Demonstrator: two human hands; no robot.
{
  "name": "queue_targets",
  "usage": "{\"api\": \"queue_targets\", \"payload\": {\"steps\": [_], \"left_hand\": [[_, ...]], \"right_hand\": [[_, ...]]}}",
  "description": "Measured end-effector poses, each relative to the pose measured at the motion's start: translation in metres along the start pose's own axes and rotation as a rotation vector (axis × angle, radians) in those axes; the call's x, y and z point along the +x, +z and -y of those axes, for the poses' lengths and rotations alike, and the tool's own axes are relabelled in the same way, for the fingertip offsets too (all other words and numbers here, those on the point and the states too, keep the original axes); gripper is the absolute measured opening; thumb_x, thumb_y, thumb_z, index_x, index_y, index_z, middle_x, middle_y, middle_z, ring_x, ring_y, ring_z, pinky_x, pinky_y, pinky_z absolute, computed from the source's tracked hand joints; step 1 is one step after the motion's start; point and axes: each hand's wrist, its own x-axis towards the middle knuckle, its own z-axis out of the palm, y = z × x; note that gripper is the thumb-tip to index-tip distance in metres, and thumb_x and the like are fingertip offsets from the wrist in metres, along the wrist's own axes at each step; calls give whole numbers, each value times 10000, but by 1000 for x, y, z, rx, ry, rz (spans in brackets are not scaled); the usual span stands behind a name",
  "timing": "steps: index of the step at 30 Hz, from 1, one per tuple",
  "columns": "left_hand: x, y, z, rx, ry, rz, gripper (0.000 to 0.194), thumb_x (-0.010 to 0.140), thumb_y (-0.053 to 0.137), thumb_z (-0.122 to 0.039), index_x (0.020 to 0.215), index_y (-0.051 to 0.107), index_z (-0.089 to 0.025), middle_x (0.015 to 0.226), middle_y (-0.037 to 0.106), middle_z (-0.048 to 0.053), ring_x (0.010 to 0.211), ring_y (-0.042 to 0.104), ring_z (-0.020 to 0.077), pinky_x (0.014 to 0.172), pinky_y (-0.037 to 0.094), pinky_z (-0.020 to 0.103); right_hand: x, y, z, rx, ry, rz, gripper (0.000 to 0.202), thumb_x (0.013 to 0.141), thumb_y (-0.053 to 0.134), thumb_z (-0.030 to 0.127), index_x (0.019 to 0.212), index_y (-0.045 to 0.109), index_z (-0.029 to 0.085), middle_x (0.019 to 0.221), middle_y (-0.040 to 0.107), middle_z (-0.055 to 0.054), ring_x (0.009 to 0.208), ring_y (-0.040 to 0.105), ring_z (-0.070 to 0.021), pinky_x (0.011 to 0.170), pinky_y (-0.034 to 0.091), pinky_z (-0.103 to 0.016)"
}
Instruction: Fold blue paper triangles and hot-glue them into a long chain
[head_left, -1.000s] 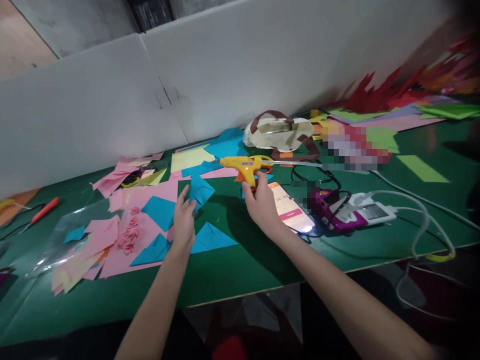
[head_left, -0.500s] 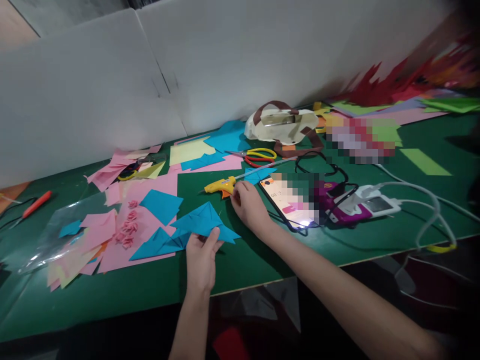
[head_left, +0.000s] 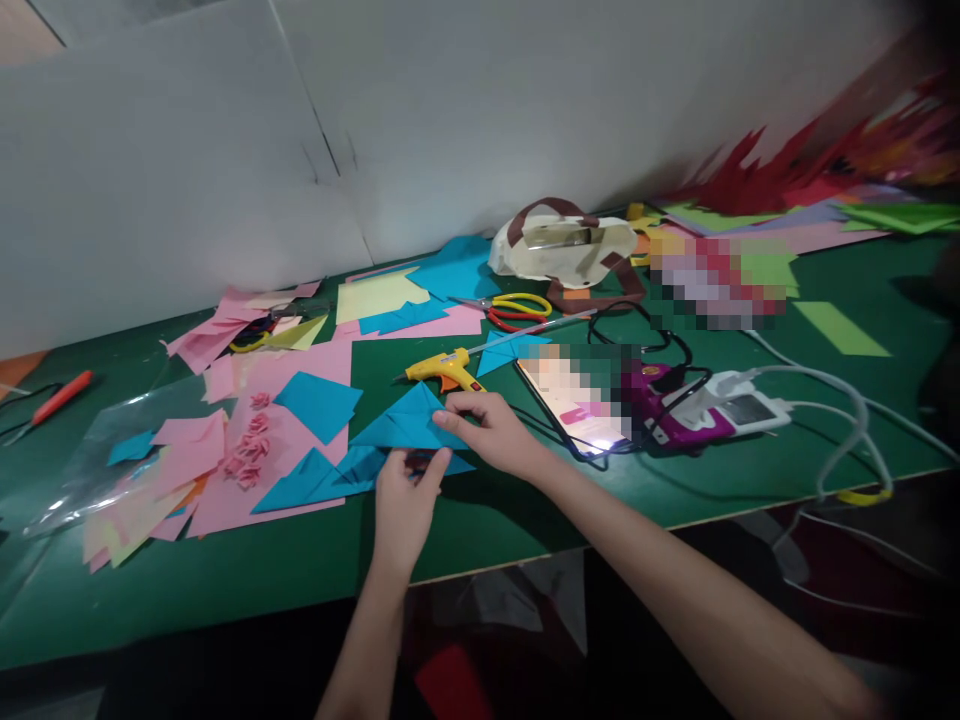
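My left hand (head_left: 405, 505) pinches the lower edge of a folded blue paper piece (head_left: 403, 418) between thumb and fingers. On its right side, my right hand (head_left: 493, 432) grips the same paper with the thumb on top. A yellow hot glue gun (head_left: 442, 369) lies just beyond my hands, its handle partly hidden behind the right one. More folded blue paper (head_left: 304, 482) rests to the left, partly on a pink sheet (head_left: 300, 370). Small pink paper roses (head_left: 250, 445) stand in a row on that sheet.
A lit phone (head_left: 559, 395) and a purple and white power strip (head_left: 694, 415) with cables lie to the right. Red and yellow scissors (head_left: 517, 308) and a cream bag (head_left: 570, 262) stand behind. Left are a plastic bag (head_left: 75, 485) and a red-handled tool (head_left: 64, 395).
My right hand has moved from beside the glue gun, left and down onto the blue paper, and now grips it. The camera view has shifted slightly.
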Motion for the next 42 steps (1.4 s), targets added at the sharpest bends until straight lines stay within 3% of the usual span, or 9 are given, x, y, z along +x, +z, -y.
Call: {"api": "queue_targets", "payload": {"steps": [2,3,4,7,11,15,23,33,42], "left_hand": [[2,-10,1,183,68,-17,265,653,712,-334,851,643,-171,775,589,42,622,522,166,588,450,303],[4,-16,2,528,181,39,236,713,654,-360,867,637,-182,777,573,41,608,508,166,594,447,315],[6,-21,3,626,205,57,212,697,673,-331,836,642,-175,747,562,43,607,505,180,602,441,332],[11,-37,4,736,239,101,163,724,647,-265,859,638,-173,783,566,45,604,519,176,607,439,320],[16,-53,-3,888,258,105,370,781,599,-223,1144,543,-182,1126,540,111,738,584,196,632,448,315],[23,-63,-8,1176,369,173,301,786,627,-296,1026,560,-128,1032,584,125,952,558,282,764,449,372],[19,-72,6,1144,584,168,117,819,582,-242,905,540,-176,881,603,61,878,544,242,775,455,370],[0,-68,16,1233,852,162,251,870,382,-87,968,602,-153,1012,635,98,793,559,202,699,485,318],[-10,-56,15,1368,812,221,357,833,342,-48,1005,621,-187,1058,655,73,789,563,195,556,496,272]], "right_hand": [[0,-2,1,6,14,-10,407,849,468,411,554,286,198,563,254,51,541,282,-92,519,246,-240],[0,-3,1,-3,18,-6,404,847,468,403,551,286,197,560,249,52,537,275,-90,515,237,-241],[-1,-3,1,-21,22,4,401,845,467,395,547,287,196,555,246,53,531,271,-88,511,230,-241],[-3,-2,-2,-86,72,7,403,841,460,396,540,282,198,528,255,56,507,288,-86,499,229,-239],[-3,2,-9,-78,227,-70,372,834,449,426,568,305,210,499,306,61,487,365,-97,485,268,-229],[0,2,-14,-138,207,-23,377,835,433,434,561,305,209,507,299,61,498,346,-99,499,259,-238],[1,2,-18,-342,203,74,375,839,429,370,540,277,203,504,276,59,492,323,-100,498,219,-248],[-9,6,-10,-662,161,140,287,784,518,328,567,391,188,620,450,8,550,373,-108,509,223,-250],[-13,4,-8,-670,186,145,313,739,540,309,513,356,194,587,418,9,526,394,-106,507,262,-249]]}}
